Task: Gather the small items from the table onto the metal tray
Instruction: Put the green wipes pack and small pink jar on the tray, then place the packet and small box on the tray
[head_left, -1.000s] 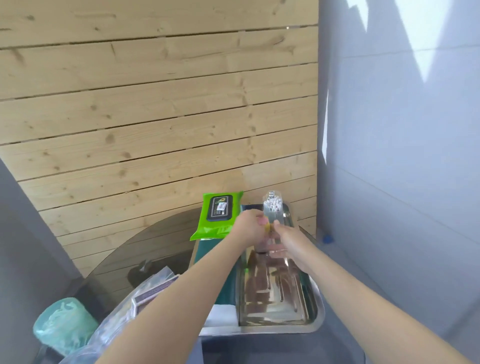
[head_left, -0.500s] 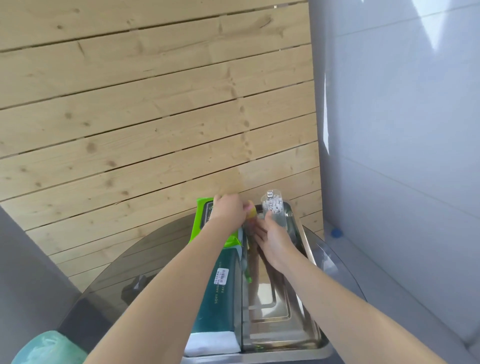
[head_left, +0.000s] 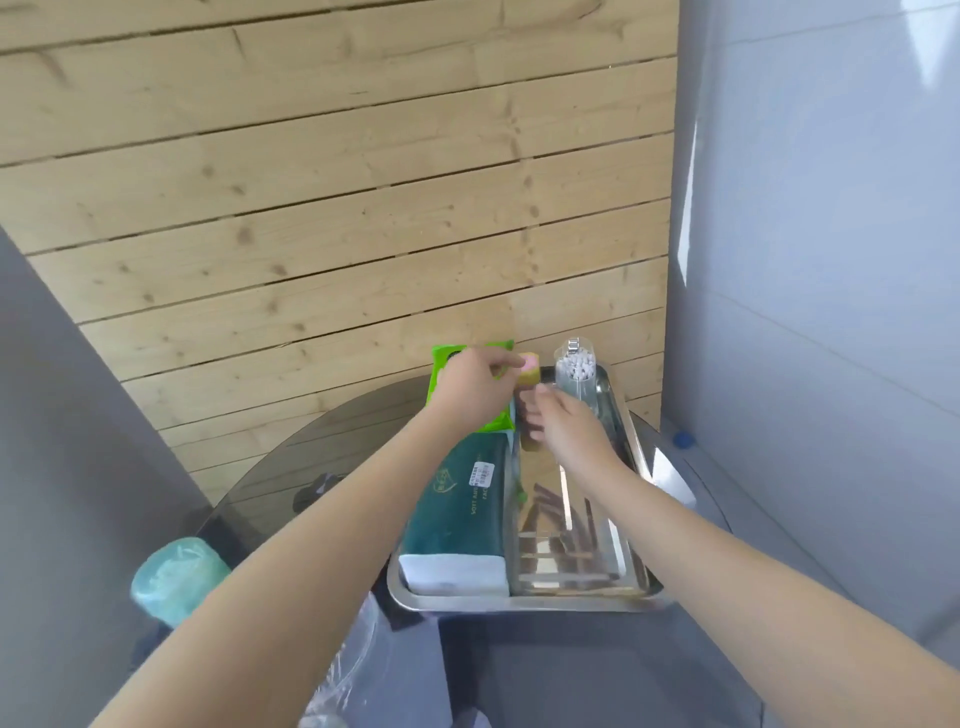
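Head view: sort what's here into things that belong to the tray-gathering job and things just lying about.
Part of the job:
- metal tray
- dark green tissue pack on the tray
- bright green wipes pack
- clear tub of cotton swabs at the tray's far end
- small yellow-pink item pinched in the left hand
- right hand

Lying about:
- pale green bag
- clear plastic wrapping
- blue cap

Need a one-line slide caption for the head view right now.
Left hand holds a small yellow-pink item over the metal tray, right hand beside it.
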